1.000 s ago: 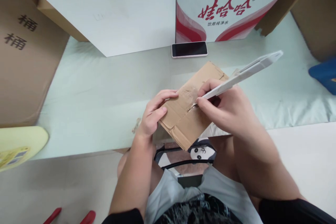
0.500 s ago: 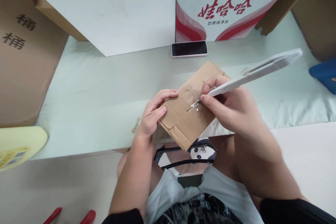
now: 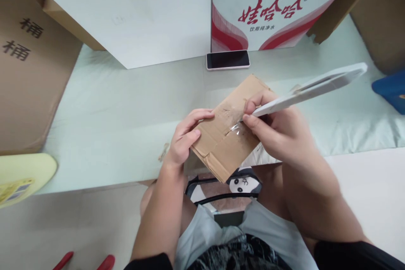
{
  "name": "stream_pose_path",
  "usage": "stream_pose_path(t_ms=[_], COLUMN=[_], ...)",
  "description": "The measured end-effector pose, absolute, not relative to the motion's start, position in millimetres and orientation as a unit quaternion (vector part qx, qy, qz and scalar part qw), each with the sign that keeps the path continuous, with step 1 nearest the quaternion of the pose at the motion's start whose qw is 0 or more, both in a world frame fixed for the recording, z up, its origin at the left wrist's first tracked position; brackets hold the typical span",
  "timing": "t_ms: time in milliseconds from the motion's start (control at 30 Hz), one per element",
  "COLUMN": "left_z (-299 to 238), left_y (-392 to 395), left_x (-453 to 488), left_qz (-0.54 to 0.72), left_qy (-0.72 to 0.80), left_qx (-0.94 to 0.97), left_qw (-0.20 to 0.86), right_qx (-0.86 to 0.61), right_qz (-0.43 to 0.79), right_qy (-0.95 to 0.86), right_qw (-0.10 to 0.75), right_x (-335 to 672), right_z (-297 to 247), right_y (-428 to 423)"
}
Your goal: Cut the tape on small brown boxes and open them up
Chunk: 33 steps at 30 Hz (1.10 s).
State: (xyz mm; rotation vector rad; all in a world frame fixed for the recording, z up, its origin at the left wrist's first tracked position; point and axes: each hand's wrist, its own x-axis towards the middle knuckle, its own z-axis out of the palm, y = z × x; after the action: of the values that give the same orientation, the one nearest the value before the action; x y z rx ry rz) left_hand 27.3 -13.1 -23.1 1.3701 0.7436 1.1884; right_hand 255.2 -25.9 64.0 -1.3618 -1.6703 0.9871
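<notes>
The white tool (image 3: 310, 92) points lengthwise down-left at the cardboard box (image 3: 220, 128).

From afar I'm counting two hands (image 3: 186, 137) (image 3: 281, 130), one small carton (image 3: 218, 135) and one white tool (image 3: 310, 96) near one phone (image 3: 228, 60), two white boxes (image 3: 126, 17) (image 3: 272, 36) standing behind it.

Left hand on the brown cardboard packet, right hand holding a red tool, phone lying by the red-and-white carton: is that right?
Not quite: the head view shows the right hand holding a white tool, not red. The left hand is on the cardboard packet and the phone lies by the carton, as you say.
</notes>
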Motion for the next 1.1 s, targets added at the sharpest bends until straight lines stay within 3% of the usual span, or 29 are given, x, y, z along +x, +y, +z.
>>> stream_pose_path(t_ms=[1100], left_z=[-25.0], left_y=[-12.3], left_x=[26.7], left_qz=[0.508], left_qy=[0.319], left_qx=[0.58], left_qw=[0.55], right_qx=[-0.52], right_qz=[0.3], right_qy=[-0.683], right_qw=[0.417], right_x=[253.1], right_z=[58.1], right_y=[-26.0])
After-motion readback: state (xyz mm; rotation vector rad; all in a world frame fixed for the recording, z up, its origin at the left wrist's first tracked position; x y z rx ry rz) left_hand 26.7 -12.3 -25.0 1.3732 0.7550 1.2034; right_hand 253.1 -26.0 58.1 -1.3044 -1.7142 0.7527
